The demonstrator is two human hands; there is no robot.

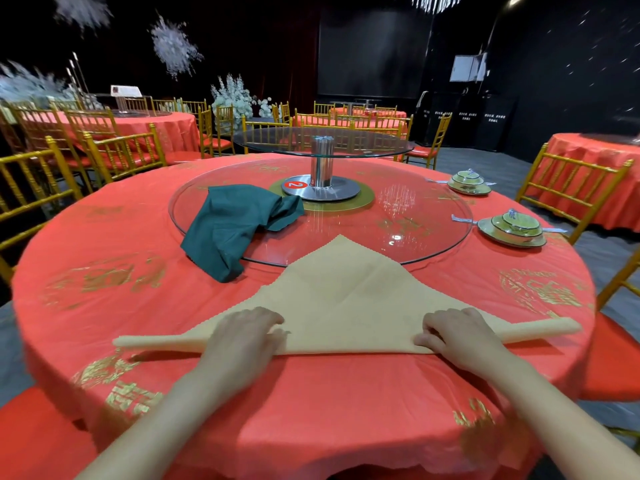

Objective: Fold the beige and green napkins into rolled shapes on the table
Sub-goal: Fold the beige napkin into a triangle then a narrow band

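– Beige, that is the napkin in front? Where does it lie?

– Yes, the beige napkin [346, 292] lies on the surface [104, 306], which has a red cloth with gold print. It is a triangle. Its tip points away from the person and lies over the rim of the glass turntable [398, 202]. Its near edge is rolled into a thin tube, and the two ends of the tube reach far to the left and to the right.

– And the hands?

– The left grip [242, 336], a bare hand, has its fingers curled on the rolled edge, left of the middle. The right grip [453, 336] does the same, right of the middle, with the thumb tucked at the fold. Both are clamped on the beige cloth, well apart from each other.

– Where is the green one?

– The green napkin [232, 223] lies crumpled behind and to the left, half on the glass turntable and half on the red cloth. It does not touch the beige one.

– Something else on the surface?

– Two sets of green dishes [510, 228] at the right side, and a smaller glass tier [322, 143] on a metal post in the centre.
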